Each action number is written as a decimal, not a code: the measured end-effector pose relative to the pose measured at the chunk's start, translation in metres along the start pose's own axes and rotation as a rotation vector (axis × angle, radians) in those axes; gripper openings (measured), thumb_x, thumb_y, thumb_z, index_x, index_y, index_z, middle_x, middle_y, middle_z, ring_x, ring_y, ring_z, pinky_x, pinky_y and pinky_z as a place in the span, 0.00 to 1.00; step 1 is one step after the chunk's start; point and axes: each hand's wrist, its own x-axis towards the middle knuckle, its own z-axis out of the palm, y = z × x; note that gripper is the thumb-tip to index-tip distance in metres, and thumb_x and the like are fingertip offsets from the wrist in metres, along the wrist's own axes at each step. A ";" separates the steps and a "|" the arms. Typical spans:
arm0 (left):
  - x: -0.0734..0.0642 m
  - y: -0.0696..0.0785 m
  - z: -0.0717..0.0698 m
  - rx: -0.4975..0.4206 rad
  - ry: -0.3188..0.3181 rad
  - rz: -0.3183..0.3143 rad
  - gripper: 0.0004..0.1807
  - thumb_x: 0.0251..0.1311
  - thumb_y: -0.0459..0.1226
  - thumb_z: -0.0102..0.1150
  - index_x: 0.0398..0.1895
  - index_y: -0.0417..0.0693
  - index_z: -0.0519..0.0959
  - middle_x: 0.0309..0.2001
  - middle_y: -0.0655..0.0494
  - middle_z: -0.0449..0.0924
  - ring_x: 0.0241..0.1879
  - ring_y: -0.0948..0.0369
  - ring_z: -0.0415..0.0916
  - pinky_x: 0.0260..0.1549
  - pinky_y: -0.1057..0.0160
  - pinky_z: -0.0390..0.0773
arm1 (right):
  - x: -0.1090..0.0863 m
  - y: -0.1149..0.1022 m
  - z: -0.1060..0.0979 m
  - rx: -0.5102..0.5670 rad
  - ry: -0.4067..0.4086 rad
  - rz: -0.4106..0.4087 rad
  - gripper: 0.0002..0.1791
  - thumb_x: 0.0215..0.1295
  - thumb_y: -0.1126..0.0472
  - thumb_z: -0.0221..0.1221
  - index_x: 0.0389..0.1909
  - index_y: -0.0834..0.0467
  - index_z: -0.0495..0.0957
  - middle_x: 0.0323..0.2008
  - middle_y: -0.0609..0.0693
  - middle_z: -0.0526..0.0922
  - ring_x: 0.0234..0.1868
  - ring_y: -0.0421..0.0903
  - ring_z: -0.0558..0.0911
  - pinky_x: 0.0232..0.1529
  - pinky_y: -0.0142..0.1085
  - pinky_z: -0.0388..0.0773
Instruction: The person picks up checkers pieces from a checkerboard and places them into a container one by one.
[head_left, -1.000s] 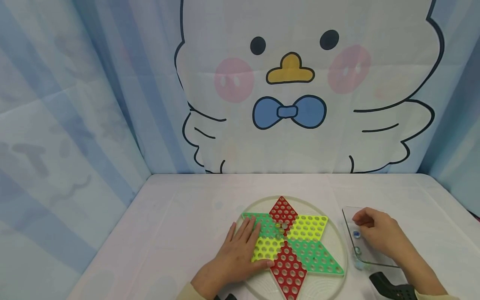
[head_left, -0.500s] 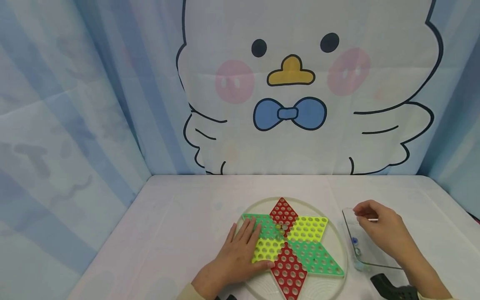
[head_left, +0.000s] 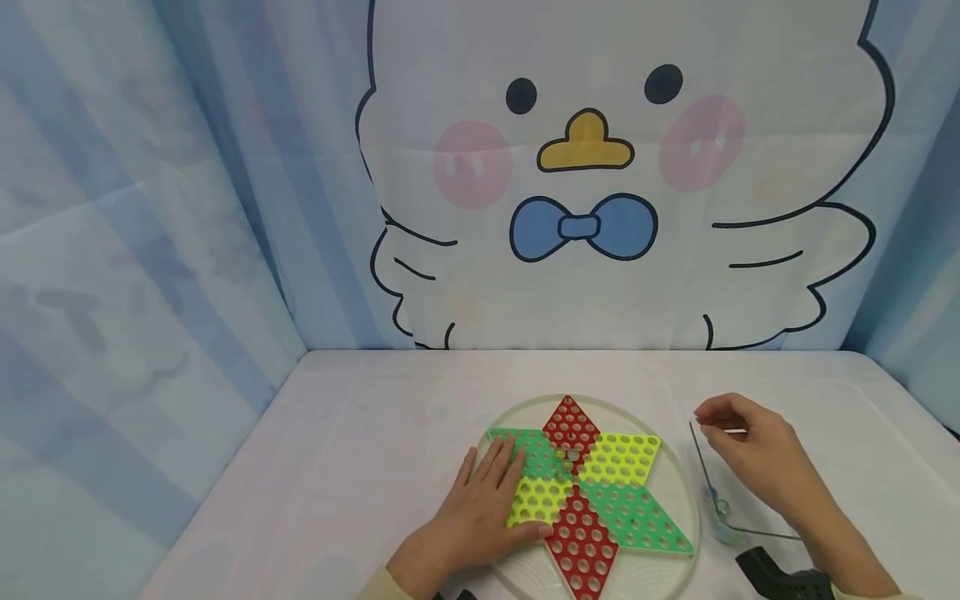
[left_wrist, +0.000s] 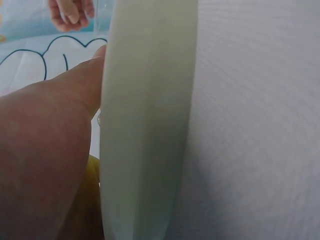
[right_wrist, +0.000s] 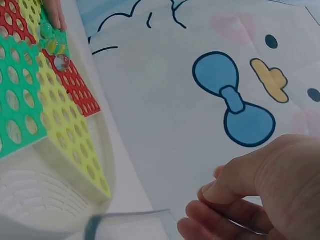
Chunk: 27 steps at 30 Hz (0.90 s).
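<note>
Left hand [head_left: 472,517] is lying flat with straight fingers over the star board [head_left: 637,521] at its 9 o'clock, so a bump there could knock loose the few marbles [head_left: 566,463] sitting just 11-ish of centre. Right hand [head_left: 765,454] is bunched narrow by the clear tray [head_left: 704,467] at the board's 3 o'clock, can't tell if it's holding anything, and a sloppy pinch might drop whatever's there. Striped curtain [head_left: 112,250] at 10, pale table [head_left: 375,433] underneath, cartoon backdrop [head_left: 585,300] at 12.
</note>
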 end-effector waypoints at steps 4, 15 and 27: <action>0.000 0.000 0.001 0.000 0.000 0.001 0.53 0.63 0.73 0.38 0.80 0.48 0.46 0.81 0.49 0.37 0.81 0.53 0.37 0.76 0.42 0.42 | 0.001 -0.007 0.002 0.012 0.013 -0.036 0.08 0.65 0.68 0.61 0.45 0.62 0.79 0.42 0.58 0.84 0.42 0.45 0.82 0.38 0.27 0.82; 0.001 -0.001 0.002 0.010 0.010 0.008 0.53 0.63 0.73 0.38 0.80 0.49 0.45 0.81 0.50 0.37 0.81 0.53 0.37 0.76 0.42 0.43 | 0.002 -0.024 0.013 0.057 -0.017 -0.067 0.07 0.66 0.66 0.61 0.44 0.58 0.79 0.42 0.53 0.85 0.41 0.33 0.79 0.38 0.17 0.75; -0.001 -0.001 0.002 0.032 0.030 0.010 0.53 0.63 0.73 0.37 0.80 0.48 0.46 0.81 0.50 0.39 0.80 0.53 0.38 0.76 0.42 0.44 | 0.006 -0.042 0.024 0.107 -0.069 -0.073 0.07 0.67 0.67 0.61 0.44 0.59 0.80 0.43 0.52 0.85 0.44 0.46 0.82 0.40 0.24 0.79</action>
